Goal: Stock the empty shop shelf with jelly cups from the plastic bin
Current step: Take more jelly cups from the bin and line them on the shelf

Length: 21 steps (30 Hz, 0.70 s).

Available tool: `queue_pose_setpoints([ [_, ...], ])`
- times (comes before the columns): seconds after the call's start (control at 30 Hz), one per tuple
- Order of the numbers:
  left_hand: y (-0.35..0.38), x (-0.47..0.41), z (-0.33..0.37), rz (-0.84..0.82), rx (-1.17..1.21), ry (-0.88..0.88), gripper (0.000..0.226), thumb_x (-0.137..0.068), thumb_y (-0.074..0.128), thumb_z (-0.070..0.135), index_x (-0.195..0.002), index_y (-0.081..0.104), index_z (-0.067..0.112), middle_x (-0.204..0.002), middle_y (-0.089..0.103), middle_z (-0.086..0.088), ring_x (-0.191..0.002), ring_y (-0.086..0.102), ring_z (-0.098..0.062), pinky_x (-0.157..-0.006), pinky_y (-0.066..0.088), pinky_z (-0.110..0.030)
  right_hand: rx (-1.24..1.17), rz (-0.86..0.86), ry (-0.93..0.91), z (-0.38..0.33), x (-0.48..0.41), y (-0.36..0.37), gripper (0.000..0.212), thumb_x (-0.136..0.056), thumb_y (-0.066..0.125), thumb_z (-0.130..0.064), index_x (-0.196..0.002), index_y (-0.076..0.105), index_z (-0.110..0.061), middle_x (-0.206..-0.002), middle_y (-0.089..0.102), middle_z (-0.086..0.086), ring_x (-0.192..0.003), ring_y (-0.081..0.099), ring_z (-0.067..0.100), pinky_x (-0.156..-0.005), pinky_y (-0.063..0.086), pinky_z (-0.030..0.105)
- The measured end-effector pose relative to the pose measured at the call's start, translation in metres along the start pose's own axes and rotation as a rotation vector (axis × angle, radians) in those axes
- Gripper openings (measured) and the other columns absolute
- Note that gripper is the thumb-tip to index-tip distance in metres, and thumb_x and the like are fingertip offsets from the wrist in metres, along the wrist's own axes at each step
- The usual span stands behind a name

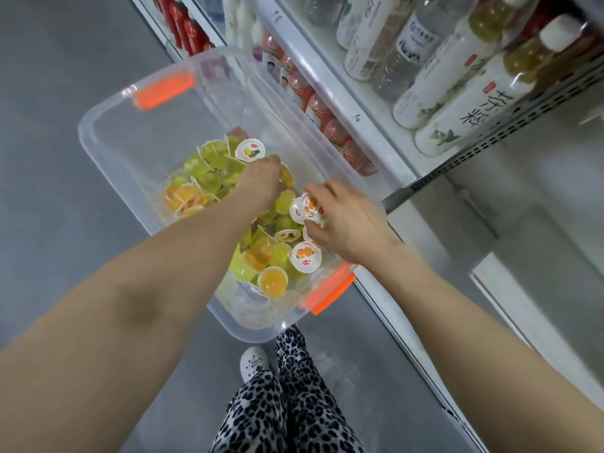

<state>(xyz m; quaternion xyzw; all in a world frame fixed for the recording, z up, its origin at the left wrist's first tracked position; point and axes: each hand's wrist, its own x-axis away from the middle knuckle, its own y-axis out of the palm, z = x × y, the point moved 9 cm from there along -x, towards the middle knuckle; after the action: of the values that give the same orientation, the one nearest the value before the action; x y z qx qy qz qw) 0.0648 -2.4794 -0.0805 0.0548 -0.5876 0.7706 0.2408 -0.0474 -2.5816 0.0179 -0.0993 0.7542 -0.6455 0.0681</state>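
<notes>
Jelly cups [307, 209] between fingers [319, 189] of right hand [348, 225] (left hand [261, 178] in bin [108, 127])

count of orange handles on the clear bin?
2. The far handle is on the bin end away from the person. The near handle is on the closest end, below the right hand gripping jelly cups. None hidden.

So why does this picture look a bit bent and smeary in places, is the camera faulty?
Head view: the wide lens slightly bows the shelf edge. In the same view the bottles at the top right look soft and smeared, while the jelly cups in the plastic bin are fairly sharp. The light is flat and even, with a pale sheen on the bin's clear wall.
</notes>
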Motion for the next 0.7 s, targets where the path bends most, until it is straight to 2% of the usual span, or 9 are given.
queue_pose_setpoints([
  [0.13, -0.013, 0.021, -0.01, -0.002, 0.107, -0.029, 0.064, -0.09, 0.067, 0.026, -0.14, 0.035, 0.002, -0.133, 0.051, -0.024, -0.119, 0.053, -0.041, -0.092, 0.044, -0.044, -0.08, -0.066, 0.023, 0.0, 0.0, 0.003, 0.057, -0.078, 0.068, -0.033, -0.13, 0.053, -0.015, -0.109, 0.06, 0.011, -0.093, 0.059, 0.033, -0.067, 0.047, 0.037],
  [0.2, -0.021, 0.038, -0.013, 0.005, 0.151, -0.026, 0.069, -0.091, 0.065, 0.027, -0.145, 0.03, 0.004, -0.137, 0.046, -0.026, -0.122, 0.049, -0.042, -0.096, 0.042, -0.044, -0.131, -0.08, 0.047, -0.001, 0.0, 0.0, 0.062, -0.078, 0.071, -0.03, -0.133, 0.048, -0.015, -0.115, 0.058, 0.011, -0.097, 0.057, 0.031, -0.073, 0.047, 0.037],
  [0.3, -0.038, 0.066, -0.015, 0.039, 0.215, 0.002, 0.069, -0.09, 0.066, 0.029, -0.145, 0.033, 0.005, -0.136, 0.046, -0.026, -0.124, 0.045, -0.04, -0.099, 0.038, -0.043, -0.251, -0.085, 0.086, -0.001, 0.004, -0.007, 0.064, -0.074, 0.073, -0.025, -0.131, 0.047, -0.015, -0.118, 0.056, 0.01, -0.102, 0.054, 0.027, -0.08, 0.044, 0.034],
  [0.43, -0.069, 0.114, -0.009, 0.115, 0.382, 0.055, 0.063, -0.085, 0.071, 0.024, -0.138, 0.04, 0.008, -0.124, 0.053, -0.019, -0.115, 0.052, -0.033, -0.093, 0.042, -0.038, -0.318, 0.02, 0.11, -0.005, 0.024, -0.028, 0.052, -0.073, 0.059, -0.038, -0.12, 0.053, -0.015, -0.113, 0.057, 0.007, -0.104, 0.052, 0.025, -0.089, 0.045, 0.037],
  [0.53, -0.086, 0.15, 0.005, 0.148, 0.46, 0.115, 0.062, -0.081, 0.075, 0.025, -0.132, 0.043, 0.012, -0.115, 0.06, -0.01, -0.106, 0.058, -0.027, -0.091, 0.047, -0.039, -0.32, 0.105, 0.131, -0.009, 0.05, -0.052, 0.054, -0.079, 0.05, -0.046, -0.123, 0.055, -0.015, -0.117, 0.059, 0.007, -0.109, 0.054, 0.024, -0.093, 0.042, 0.034],
  [0.6, -0.097, 0.173, 0.018, 0.182, 0.487, 0.157, 0.064, -0.078, 0.078, 0.027, -0.13, 0.044, 0.013, -0.109, 0.062, -0.006, -0.102, 0.061, -0.024, -0.088, 0.05, -0.04, -0.294, 0.14, 0.147, -0.009, 0.068, -0.068, 0.054, -0.084, 0.054, -0.047, -0.127, 0.054, -0.015, -0.119, 0.059, 0.009, -0.111, 0.055, 0.025, -0.092, 0.042, 0.033],
  [0.7, -0.111, 0.205, 0.044, 0.238, 0.501, 0.231, 0.063, -0.078, 0.077, 0.03, -0.131, 0.045, 0.016, -0.104, 0.057, 0.003, -0.091, 0.06, -0.019, -0.08, 0.049, -0.033, -0.234, 0.211, 0.175, -0.005, 0.101, -0.094, 0.051, -0.088, 0.062, -0.042, -0.13, 0.053, -0.014, -0.12, 0.058, 0.011, -0.11, 0.055, 0.03, -0.09, 0.043, 0.036],
])
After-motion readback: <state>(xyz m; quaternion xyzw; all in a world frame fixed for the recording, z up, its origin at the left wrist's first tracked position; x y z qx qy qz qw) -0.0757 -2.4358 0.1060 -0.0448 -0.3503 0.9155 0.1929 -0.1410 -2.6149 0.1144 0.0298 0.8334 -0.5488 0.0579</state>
